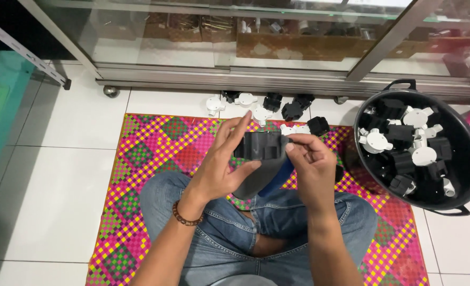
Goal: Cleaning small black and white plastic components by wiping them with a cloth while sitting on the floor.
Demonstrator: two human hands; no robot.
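I sit cross-legged on a bright woven mat (pixel 150 153). My left hand (pixel 222 167) holds a black plastic box-shaped part (pixel 260 145) from its left side, fingers spread up along it. My right hand (pixel 309 164) pinches the part's right edge between thumb and fingers. A grey cloth (pixel 256 182) hangs under the part, and a blue handle-like object (pixel 277 180) shows below it between my hands. A bead bracelet is on my left wrist.
A black tub (pixel 465 137) at the right holds several black and white round plastic fittings. More black and white fittings (pixel 261 106) lie on the floor beyond the mat, in front of a glass display cabinet (pixel 245 47). White floor tiles surround the mat.
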